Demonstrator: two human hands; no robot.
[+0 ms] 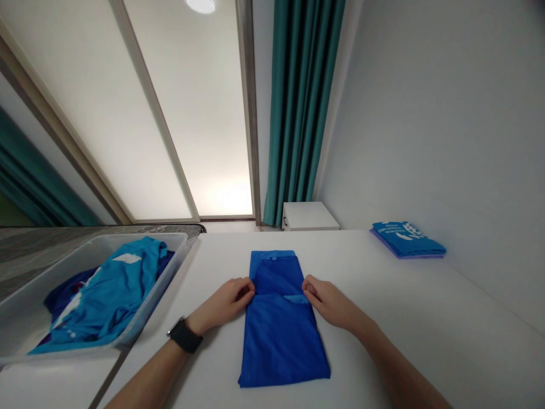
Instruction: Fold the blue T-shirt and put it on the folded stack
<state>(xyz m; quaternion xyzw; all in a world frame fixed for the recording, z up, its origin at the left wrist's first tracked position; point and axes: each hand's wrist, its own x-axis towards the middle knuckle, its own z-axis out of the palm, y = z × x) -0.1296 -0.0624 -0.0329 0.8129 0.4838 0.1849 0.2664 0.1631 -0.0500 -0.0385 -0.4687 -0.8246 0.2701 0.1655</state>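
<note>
A royal-blue garment [279, 329] lies folded into a long narrow strip on the white table [383, 307], running away from me. My left hand [227, 302] pinches its left edge about midway along, fingers curled closed on the cloth. My right hand [326, 301] grips the opposite edge at the same height, also closed on the fabric. A black watch [184, 335] is on my left wrist.
A clear plastic bin [170, 267] at the left holds a heap of light and dark blue clothes [106, 295]. A stack of folded blue shirts [406, 238] sits at the table's far right by the wall. A small white cabinet [309, 216] and teal curtain stand behind.
</note>
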